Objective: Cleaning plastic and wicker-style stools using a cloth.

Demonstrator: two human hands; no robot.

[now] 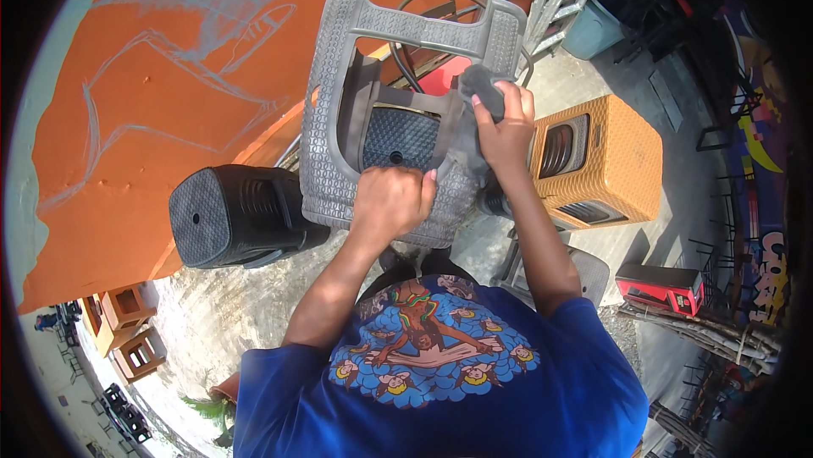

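A grey patterned plastic stool point(320, 145) is tilted up in front of me, its legs pointing away. My left hand point(394, 204) is closed over the near edge of its opening. My right hand point(508, 132) presses a dark grey cloth point(481, 85) against the stool's right leg. More grey cloth seems to hang below that hand, though I cannot tell where it ends. Through the opening a black textured seat point(400, 138) shows. Just left of the grey stool lies a black stool point(199, 217) on its side.
A tan woven-pattern stool point(627, 157) stands at my right. Behind it are a metal ladder point(559, 5) and a pale blue bin point(595, 30). An orange wall point(195, 94) with chalk lines rises at left. A red-and-black box point(660, 289) sits lower right, near stacked wooden poles point(703, 335).
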